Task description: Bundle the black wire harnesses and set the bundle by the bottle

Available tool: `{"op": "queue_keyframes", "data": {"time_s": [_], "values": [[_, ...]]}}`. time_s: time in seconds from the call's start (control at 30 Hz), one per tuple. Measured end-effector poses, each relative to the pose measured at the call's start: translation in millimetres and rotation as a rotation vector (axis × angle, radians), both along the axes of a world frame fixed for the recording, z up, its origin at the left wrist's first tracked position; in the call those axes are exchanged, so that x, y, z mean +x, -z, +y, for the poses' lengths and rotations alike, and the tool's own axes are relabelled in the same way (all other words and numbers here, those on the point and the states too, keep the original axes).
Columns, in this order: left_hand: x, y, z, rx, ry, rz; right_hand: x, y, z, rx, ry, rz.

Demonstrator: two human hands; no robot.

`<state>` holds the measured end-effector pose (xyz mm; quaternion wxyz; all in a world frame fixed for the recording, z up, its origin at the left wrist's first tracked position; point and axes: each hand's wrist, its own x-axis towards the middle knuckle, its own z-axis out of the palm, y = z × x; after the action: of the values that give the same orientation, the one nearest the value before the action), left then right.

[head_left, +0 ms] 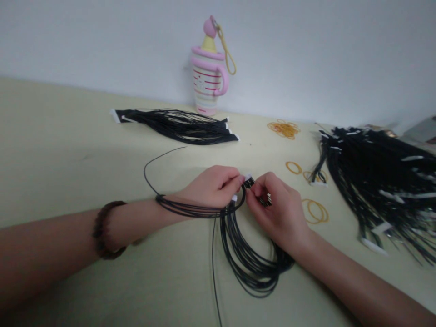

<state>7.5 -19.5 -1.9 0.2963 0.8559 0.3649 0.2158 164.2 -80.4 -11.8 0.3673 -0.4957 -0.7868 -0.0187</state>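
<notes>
Between my two hands is a small white and black connector (249,181) with thin black wires. My left hand (218,188) pinches it from the left, thumb against index finger. On the other side my right hand (279,206) is closed at the connector, and metal-tipped wire ends (266,200) show by its fingers. Black wires (194,210) cross my left wrist and hand. Below hangs a looped bundle of black wires (252,272), with another white connector (234,198) at its upper end. One loose wire (214,268) runs toward the near edge of view.
A tied black wire bundle (180,127) lies at the back, near a pink and white cup (207,81) against the wall. Yellow rubber bands (284,129) are heaped behind, with several loose ones (316,211) at right. A large wire pile (384,168) covers the right side.
</notes>
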Motion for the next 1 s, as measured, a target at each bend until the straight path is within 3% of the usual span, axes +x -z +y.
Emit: {"op": "queue_keyframes", "data": {"time_s": [1.0], "values": [[-3.9,-3.4,-0.4,-0.136,0.011,-0.108,0.7,5.2,-0.2,0.047,-0.034,0.005]]}}
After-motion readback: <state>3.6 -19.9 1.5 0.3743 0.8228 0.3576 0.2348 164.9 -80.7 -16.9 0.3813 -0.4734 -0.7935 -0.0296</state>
